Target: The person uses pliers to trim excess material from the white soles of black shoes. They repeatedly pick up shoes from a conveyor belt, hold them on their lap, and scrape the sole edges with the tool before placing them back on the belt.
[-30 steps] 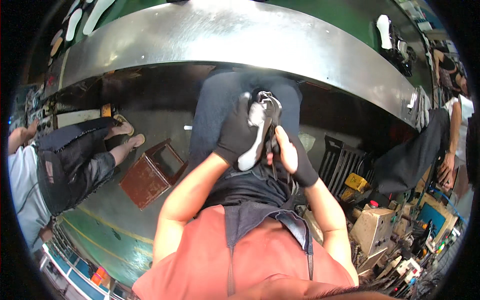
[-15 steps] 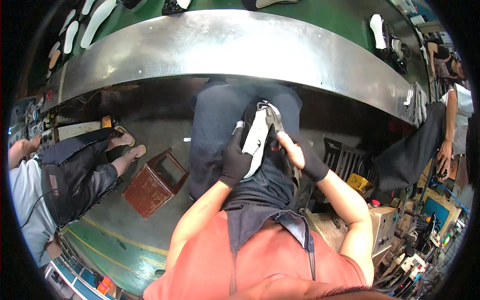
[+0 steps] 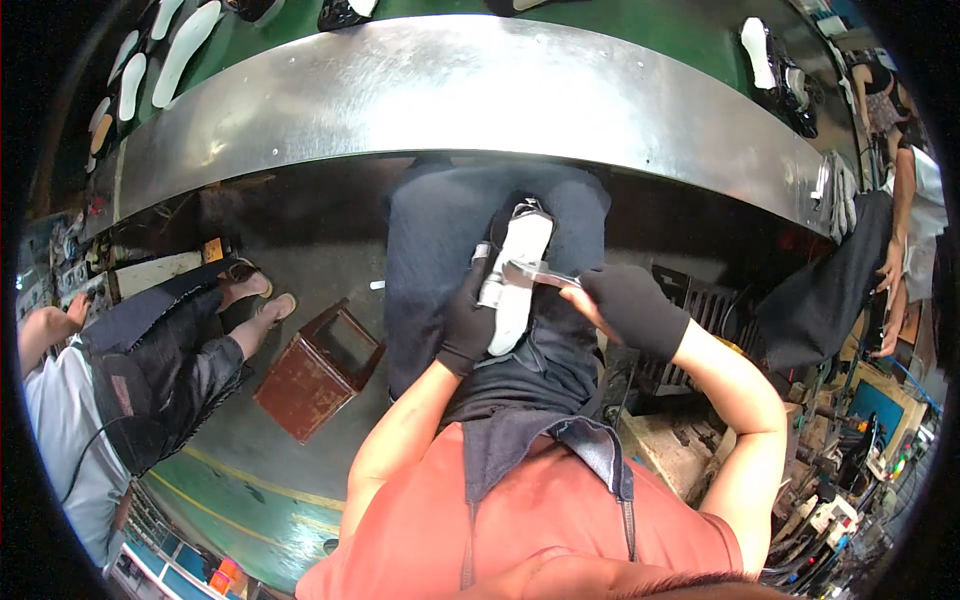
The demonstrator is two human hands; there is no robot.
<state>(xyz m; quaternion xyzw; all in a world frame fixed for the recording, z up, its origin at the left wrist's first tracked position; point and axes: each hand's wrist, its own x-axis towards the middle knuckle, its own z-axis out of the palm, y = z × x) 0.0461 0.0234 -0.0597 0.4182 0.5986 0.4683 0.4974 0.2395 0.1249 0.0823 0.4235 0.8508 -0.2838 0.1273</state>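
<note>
Across my lap lies a shoe upper (image 3: pixel 526 240) with black edges and a white insole face turned up. My gloved left hand (image 3: pixel 468 325) is closed around its left side, fingers along the edge. In my gloved right hand (image 3: pixel 625 305) is a metal tool (image 3: pixel 545 275) that looks like a pair of pincers. Its head lies over the middle of the white face; whether it touches is hard to tell. The bare fingertips of my right hand wrap round the handle.
A metal-edged bench (image 3: pixel 420 95) runs in front of my knees, with white insoles (image 3: pixel 187 52) and shoes (image 3: pixel 770 75) on its green top. A brown stool (image 3: pixel 318 372) stands on the floor at left. People sit on both sides; machinery (image 3: pixel 830 520) stands at lower right.
My right hand has moved out to the right and turned, swinging the tool from along the shoe's edge to across its middle. The white face now shows more fully.
</note>
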